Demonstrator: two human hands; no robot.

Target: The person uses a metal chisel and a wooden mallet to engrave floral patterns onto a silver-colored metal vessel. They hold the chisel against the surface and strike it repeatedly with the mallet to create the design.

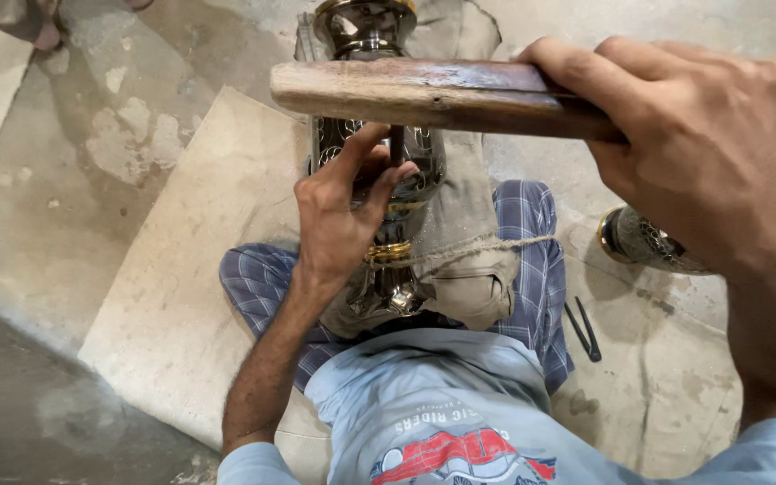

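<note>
A dark, engraved metal vase (379,36) with brass-coloured bands lies lengthwise over my lap on a beige cloth pad (469,216) tied with twine. My left hand (343,211) pinches a thin dark punch tool (396,144) upright against the vase's body. Raised close to the camera, my right hand (702,144) grips a worn wooden mallet stick (424,90) held level above the punch and vase. The vase's foot points toward my belly, partly hidden by my left hand.
A second engraved metal vessel (648,242) lies at the right under my right arm. Dark pliers (583,328) rest on the sheet (181,296) beside my checked-cloth leg. I sit on a pale sheet over a stained concrete floor (56,180).
</note>
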